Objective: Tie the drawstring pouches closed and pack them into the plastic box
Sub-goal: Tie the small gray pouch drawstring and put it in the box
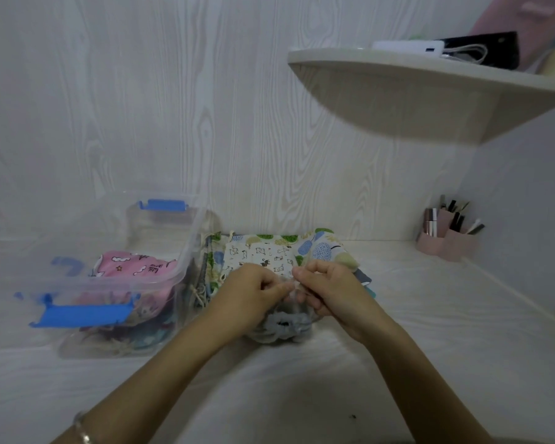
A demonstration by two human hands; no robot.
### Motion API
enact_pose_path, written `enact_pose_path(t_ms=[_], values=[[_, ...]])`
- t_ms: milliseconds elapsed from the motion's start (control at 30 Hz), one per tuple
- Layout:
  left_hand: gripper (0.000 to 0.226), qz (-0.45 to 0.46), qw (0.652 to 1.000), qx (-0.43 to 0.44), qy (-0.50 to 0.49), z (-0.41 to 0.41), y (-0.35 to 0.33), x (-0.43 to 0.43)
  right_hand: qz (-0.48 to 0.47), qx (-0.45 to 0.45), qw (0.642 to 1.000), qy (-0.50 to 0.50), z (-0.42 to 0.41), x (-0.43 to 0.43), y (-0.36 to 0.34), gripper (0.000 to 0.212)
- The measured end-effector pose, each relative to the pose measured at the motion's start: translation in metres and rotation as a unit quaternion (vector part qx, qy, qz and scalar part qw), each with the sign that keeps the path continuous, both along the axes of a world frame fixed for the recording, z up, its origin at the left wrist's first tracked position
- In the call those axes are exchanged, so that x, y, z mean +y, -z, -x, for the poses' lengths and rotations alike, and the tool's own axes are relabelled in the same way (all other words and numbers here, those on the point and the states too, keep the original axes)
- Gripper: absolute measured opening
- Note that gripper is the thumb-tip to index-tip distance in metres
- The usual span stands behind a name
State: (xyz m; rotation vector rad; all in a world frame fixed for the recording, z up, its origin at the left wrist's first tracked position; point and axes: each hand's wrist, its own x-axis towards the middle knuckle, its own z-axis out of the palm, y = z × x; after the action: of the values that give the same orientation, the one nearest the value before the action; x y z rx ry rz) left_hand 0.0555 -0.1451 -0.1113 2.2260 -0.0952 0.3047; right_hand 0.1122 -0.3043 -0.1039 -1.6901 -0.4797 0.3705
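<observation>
Nearest to me were the two bare forearms, a thin bracelet on the left wrist, reaching out over the pale table. Just beyond them sat the grey pouch on the tabletop, its mouth already gathered into a puckered ring facing me. Above it my left hand and right hand met almost knuckle to knuckle, each with fingers curled in and the thumb and forefinger pressed together on what I took to be the pale drawstring; motion blur there kept me from seeing the cord cleanly.

I judged the pouch light, soft and limp, so it would slump unless held by the cinched neck, and the thin cord would slip unless pinched close to the knot. Lifting it by that neck looked like the surest grip for carrying it leftward.

Behind the hands lay a stack of printed pouches, flat and overlapping, the top one white with small animal figures. To their left stood the clear plastic box with blue latches, open, a pink pouch and others already inside. Farther back on the right was a pink holder of pens, and overhead a shelf.
</observation>
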Motion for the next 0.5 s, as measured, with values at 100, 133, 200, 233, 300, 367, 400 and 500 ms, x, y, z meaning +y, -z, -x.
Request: enact_pose_path(t_ms=[100,133,200,233,300,367,400,500], values=[[0.039,-0.005,0.999,-0.030,-0.044,0.004,-0.007,0.006,-0.018,-0.012,1.000,-0.004,0.003,-0.003,-0.001,0.014],[0.038,-0.028,0.998,-0.038,-0.052,0.006,-0.010,0.007,0.002,-0.050,0.999,-0.006,0.005,-0.003,0.000,0.017],[0.037,-0.068,0.996,-0.033,-0.035,0.010,-0.016,0.007,0.060,-0.160,0.985,-0.013,0.009,-0.001,0.003,0.036],[0.037,-0.080,0.996,-0.023,-0.015,0.013,-0.019,0.006,0.091,-0.219,0.971,-0.022,0.012,0.001,0.003,0.039],[0.038,-0.093,0.996,-0.010,0.007,0.015,-0.024,0.005,0.130,-0.296,0.946,-0.031,0.018,0.005,0.002,0.035],[0.038,-0.090,0.996,-0.022,-0.014,0.016,-0.027,0.002,0.103,-0.260,0.959,-0.038,0.018,0.005,0.000,0.040],[0.038,-0.081,0.996,-0.036,-0.029,0.017,-0.029,0.001,0.072,-0.216,0.972,-0.055,0.018,0.004,-0.001,0.043],[0.036,-0.058,0.994,-0.074,-0.053,0.017,-0.031,-0.004,-0.021,-0.116,0.987,-0.105,0.015,0.001,-0.002,0.034]])
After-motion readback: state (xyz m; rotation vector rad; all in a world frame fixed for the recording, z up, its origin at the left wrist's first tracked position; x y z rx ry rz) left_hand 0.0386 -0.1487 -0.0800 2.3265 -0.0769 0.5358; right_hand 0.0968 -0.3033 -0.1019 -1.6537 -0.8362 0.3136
